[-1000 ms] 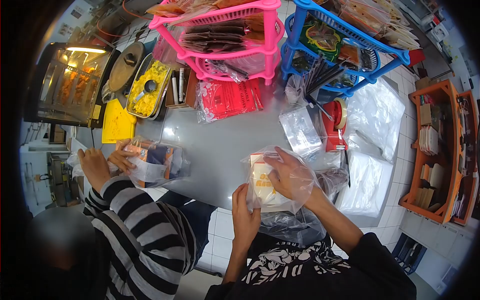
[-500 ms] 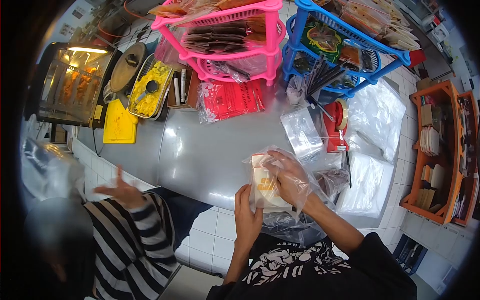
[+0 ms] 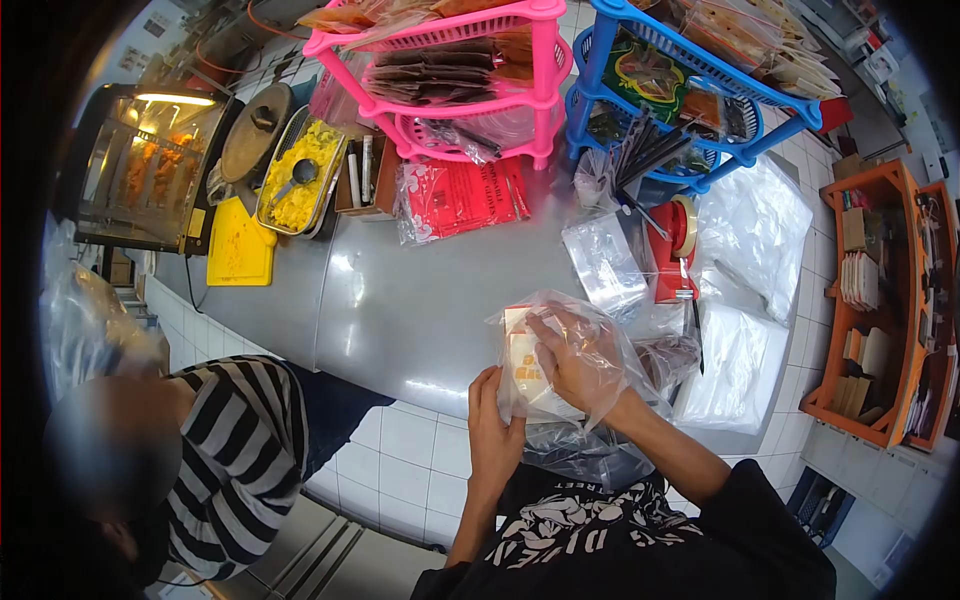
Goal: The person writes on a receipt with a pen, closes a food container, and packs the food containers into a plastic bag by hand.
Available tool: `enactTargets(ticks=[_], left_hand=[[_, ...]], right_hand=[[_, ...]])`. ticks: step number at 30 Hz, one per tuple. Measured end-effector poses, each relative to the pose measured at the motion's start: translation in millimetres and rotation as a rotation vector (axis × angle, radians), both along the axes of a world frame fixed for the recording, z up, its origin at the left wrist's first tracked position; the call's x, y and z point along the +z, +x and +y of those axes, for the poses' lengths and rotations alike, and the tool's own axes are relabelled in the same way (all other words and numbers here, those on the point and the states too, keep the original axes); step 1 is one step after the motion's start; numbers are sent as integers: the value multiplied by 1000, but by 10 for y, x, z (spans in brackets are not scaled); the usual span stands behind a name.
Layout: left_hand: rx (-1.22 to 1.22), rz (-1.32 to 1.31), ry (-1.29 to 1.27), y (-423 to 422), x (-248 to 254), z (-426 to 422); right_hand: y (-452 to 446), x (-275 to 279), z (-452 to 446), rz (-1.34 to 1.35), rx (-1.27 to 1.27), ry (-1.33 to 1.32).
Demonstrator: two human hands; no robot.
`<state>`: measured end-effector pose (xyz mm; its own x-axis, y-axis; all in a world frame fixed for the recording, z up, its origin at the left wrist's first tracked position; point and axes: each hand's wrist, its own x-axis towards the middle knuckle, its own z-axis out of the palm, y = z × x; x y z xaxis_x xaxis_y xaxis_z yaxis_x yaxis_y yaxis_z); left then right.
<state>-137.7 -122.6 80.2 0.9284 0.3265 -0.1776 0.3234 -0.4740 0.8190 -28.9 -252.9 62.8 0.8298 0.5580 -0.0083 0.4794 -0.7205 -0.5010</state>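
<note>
Carefully, the left hand [image 3: 494, 428] grips the side of a clear bag [image 3: 613, 368] — seemingly to brace it — while the right hand [image 3: 572, 362], inside, clasps a printed packet [image 3: 526, 362].

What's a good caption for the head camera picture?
Right hand inside a clear bag with a white package, left hand outside.

Bright overall; lit warmly inside display case [image 3: 150, 170]; glaring white on table [image 3: 410, 300]; glinting on clear bag [image 3: 612, 362]; bowed, blackened toward edges; blurred at co-worker's head [image 3: 112, 470].
</note>
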Motion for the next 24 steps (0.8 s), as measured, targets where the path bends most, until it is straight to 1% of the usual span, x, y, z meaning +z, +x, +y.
enactTargets(ticks=[4, 7, 10, 12, 13, 16, 19, 22, 24], left_hand=[[13, 11, -45, -17, -10, 9], [25, 16, -67, -21, -36, 5], [32, 20, -68, -18, -40, -4], [13, 8, -23, 5, -7, 2], [21, 23, -40, 7, -9, 5], [32, 49, -68, 0, -22, 4], [20, 36, -56, -16, -35, 16], [14, 19, -43, -32, -80, 23], [5, 2, -8, -48, -107, 29]], right_hand=[[35, 148, -22, 2, 1, 31], [81, -15, -69, 182, 7, 386], [162, -2, -47, 339, -182, 523], [243, -94, -45, 310, -215, 442], [269, -126, -43, 296, -231, 401], [281, -94, -13, 159, -193, 171], [325, -64, 0, 258, -187, 155], [317, -116, 41, 127, -113, 141], [354, -108, 35, 137, -36, 180]])
